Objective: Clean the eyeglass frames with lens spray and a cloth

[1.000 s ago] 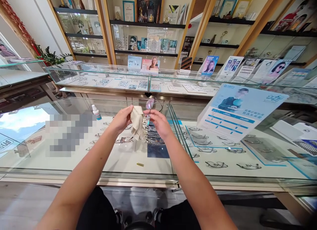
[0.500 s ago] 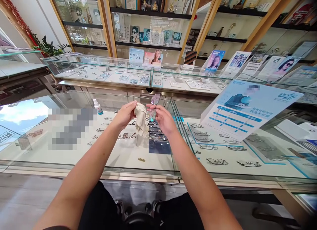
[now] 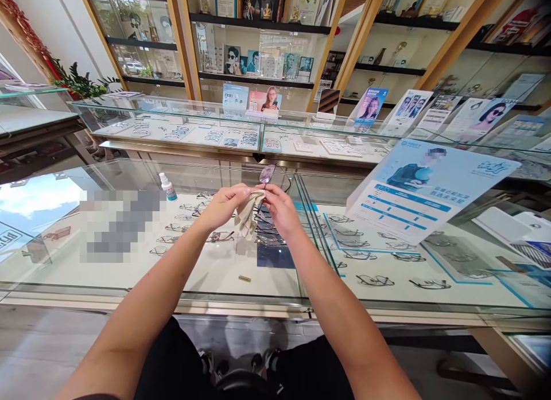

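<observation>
Over the glass counter, my left hand (image 3: 230, 204) is closed on a cream cloth (image 3: 248, 218), which hangs down in folds. My right hand (image 3: 279, 209) grips a pair of glasses (image 3: 267, 173); one tinted lens rises above the fingers and a dark temple curves to the right. The fingertips of both hands meet at the cloth's top edge, where the other lens is hidden by cloth and fingers. Rows of spectacle frames lie under the glass below the hands.
A small white spray bottle (image 3: 167, 186) stands on the counter (image 3: 172, 290) left of my hands. A large blue and white sign (image 3: 430, 187) leans at the right. Behind runs another glass display case (image 3: 181, 140) with cards on top.
My left hand has moved right with the cloth and now meets the right hand. The lower lens, visible before, is now covered.
</observation>
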